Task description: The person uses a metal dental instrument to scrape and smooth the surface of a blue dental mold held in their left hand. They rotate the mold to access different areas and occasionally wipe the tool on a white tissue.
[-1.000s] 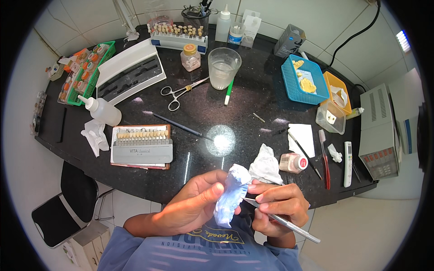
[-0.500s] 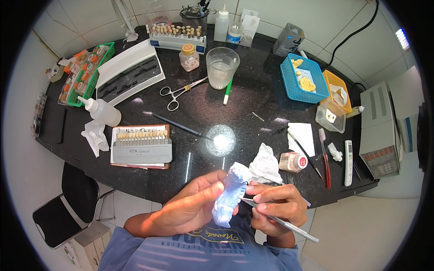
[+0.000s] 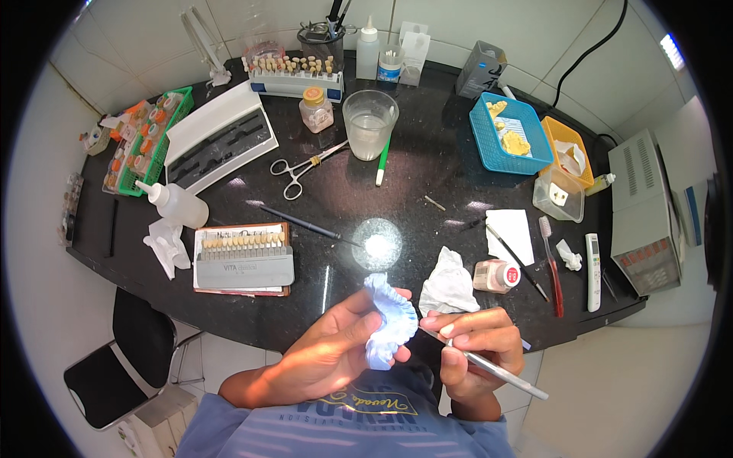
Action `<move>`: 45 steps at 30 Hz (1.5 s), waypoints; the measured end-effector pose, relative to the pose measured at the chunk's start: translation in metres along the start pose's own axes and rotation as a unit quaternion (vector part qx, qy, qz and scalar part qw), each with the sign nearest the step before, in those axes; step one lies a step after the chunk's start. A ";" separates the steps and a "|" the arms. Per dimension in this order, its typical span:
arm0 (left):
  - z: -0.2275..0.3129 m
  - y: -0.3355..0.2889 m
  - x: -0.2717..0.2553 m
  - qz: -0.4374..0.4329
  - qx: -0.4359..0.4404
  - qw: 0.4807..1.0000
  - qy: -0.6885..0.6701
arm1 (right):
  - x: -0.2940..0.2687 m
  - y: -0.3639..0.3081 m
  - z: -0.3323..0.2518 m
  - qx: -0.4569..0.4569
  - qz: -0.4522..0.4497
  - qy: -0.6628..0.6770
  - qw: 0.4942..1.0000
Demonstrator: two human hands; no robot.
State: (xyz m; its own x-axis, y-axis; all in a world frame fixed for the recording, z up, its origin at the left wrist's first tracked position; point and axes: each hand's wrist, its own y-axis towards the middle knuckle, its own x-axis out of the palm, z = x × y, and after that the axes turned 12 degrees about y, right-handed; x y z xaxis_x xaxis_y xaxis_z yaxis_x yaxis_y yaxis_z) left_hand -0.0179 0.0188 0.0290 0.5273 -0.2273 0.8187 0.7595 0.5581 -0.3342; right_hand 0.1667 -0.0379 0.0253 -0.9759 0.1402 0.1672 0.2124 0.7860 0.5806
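My left hand (image 3: pixel 334 345) grips a pale blue-white dental cast (image 3: pixel 395 322), thumb on the near face and fingertips showing past its right side. The arch of the cast curves to the right, with a toothed-looking ridge along its outer edge. In my right hand (image 3: pixel 485 341) is a craft knife (image 3: pixel 500 370) with a slim silver handle, pinched like a pen. Its tip points left at the cast's right edge; whether it touches is too small to tell. Both hands are above my lap, at the table's near edge.
Crumpled tissue (image 3: pixel 449 282) and a pink bottle (image 3: pixel 497 275) lie beyond my right hand. A shade guide (image 3: pixel 244 267) sits at left, a dark-handled tool (image 3: pixel 301 220) at centre. Farther back are scissor-like forceps (image 3: pixel 294 177), a glass (image 3: pixel 371 122) and a blue basket (image 3: pixel 496 156).
The cast has turned in my left hand, now showing its arch more fully. The knife has shifted slightly right and its blade shows less. The whole view has shifted a little.
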 end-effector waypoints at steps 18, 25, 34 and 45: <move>-0.012 0.001 -0.006 0.031 0.144 0.977 0.155 | 0.008 0.020 -0.009 0.045 -0.027 -0.088 0.995; -0.014 0.003 -0.003 0.038 0.162 0.973 0.161 | 0.007 0.019 -0.007 0.045 -0.026 -0.091 0.994; -0.018 0.005 -0.014 -0.024 0.231 0.955 0.183 | 0.011 0.020 -0.008 0.033 -0.017 -0.124 0.992; -0.020 0.005 -0.008 0.019 0.231 0.952 0.200 | 0.012 0.019 -0.008 0.018 -0.022 -0.115 0.993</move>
State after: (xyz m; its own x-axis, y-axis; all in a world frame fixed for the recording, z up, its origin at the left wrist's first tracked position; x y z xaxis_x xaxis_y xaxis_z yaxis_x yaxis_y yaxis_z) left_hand -0.0104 0.0076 0.0115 0.7248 -0.4340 0.5351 0.5369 0.8425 -0.0440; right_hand 0.1596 -0.0256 0.0448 -0.9706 0.2365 -0.0456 0.1723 0.8141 0.5546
